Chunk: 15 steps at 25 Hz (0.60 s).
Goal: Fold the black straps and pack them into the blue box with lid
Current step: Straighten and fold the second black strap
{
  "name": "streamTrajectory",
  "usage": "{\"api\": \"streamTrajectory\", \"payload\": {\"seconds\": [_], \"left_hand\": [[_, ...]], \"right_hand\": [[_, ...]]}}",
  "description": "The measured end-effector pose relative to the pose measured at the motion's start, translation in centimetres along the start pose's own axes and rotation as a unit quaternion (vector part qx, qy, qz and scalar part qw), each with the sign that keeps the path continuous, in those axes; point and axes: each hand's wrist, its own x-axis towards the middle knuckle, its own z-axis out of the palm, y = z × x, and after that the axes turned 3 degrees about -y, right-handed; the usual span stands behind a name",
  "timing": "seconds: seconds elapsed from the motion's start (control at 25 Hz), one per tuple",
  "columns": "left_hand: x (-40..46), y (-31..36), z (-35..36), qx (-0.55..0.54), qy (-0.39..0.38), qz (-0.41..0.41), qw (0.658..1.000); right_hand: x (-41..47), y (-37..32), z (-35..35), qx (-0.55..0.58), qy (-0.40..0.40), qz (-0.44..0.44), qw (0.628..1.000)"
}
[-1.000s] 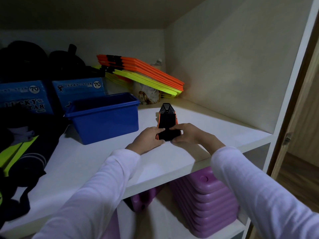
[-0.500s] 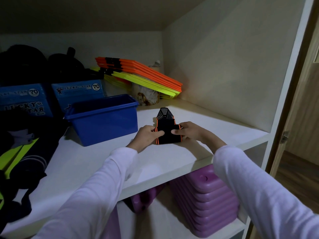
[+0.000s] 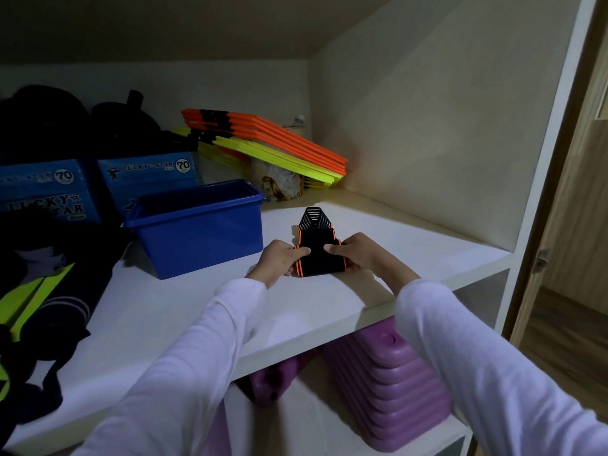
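A black strap (image 3: 317, 258) with orange edges lies folded into a thick pad on the white shelf (image 3: 184, 311), its striped end pointing away from me. My left hand (image 3: 279, 261) grips its left side, thumb on top. My right hand (image 3: 353, 253) grips its right side the same way. The open blue box (image 3: 200, 232) stands just left of the strap, lidless; its inside is dark and no lid is in view.
Orange and yellow flat boards (image 3: 263, 139) lean at the back over a small bundle (image 3: 283, 185). Blue Lucky Star cartons (image 3: 148, 176) and dark bags sit behind the box. Dark and neon clothing (image 3: 36, 297) lies at left. Purple stacked items (image 3: 388, 383) fill the shelf below.
Both hands have drawn the folded strap a little toward me and slid outward to its sides, thumbs on top. The folded pad looks wider and flatter now.
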Motion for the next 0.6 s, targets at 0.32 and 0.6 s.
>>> {"api": "streamTrajectory", "payload": {"seconds": [0.32,0.6], "left_hand": [[0.3,0.4,0.3,0.008,0.013,-0.017,1.0],[0.0,0.1,0.8,0.041,0.074,0.08,0.993]], "right_hand": [[0.5,-0.2,0.7,-0.135,0.094,0.013,0.986],[0.8,0.0,1.3,-0.238,0.073,-0.199,0.948]]}}
